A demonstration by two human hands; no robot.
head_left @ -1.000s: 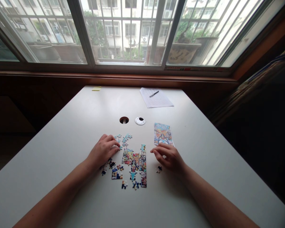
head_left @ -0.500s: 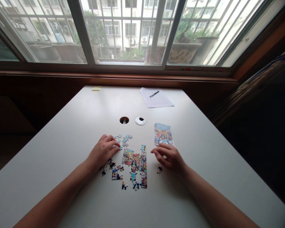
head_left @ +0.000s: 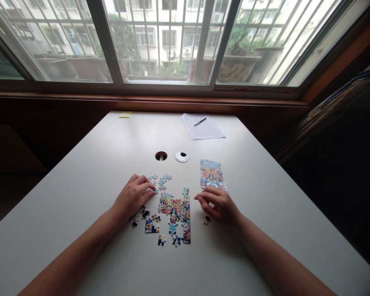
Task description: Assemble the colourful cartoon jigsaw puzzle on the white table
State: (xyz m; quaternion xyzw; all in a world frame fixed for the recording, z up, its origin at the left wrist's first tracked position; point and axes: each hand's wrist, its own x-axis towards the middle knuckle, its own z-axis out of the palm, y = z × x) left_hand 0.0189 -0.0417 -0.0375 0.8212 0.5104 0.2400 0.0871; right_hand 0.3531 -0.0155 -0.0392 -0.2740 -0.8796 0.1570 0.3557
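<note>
A partly joined jigsaw puzzle (head_left: 175, 205) of many small coloured figures lies on the white table. My left hand (head_left: 135, 192) is at its left, thumb and fingertips brought together at a small light-blue puzzle piece (head_left: 156, 191). Just beyond those fingertips are loose light-blue pieces (head_left: 165, 179). Dark loose pieces (head_left: 144, 213) lie below the same hand, some partly hidden by it. My right hand (head_left: 217, 203) hovers or rests right of the puzzle, index finger stretched towards its edge, fingers apart and holding nothing. A picture sheet (head_left: 211, 172) of the design lies beyond it, its lower edge partly covered.
Small joined sections (head_left: 152, 226) and several pieces sit at the puzzle's lower left. Another small cluster (head_left: 206, 220) is below my right hand. Farther back are a cable hole (head_left: 161, 156), its round cover (head_left: 181, 156), paper sheets (head_left: 200, 130) and a pen (head_left: 200, 121).
My right hand has shifted very slightly left, towards the puzzle's edge. My left hand and the pieces look the same.
</note>
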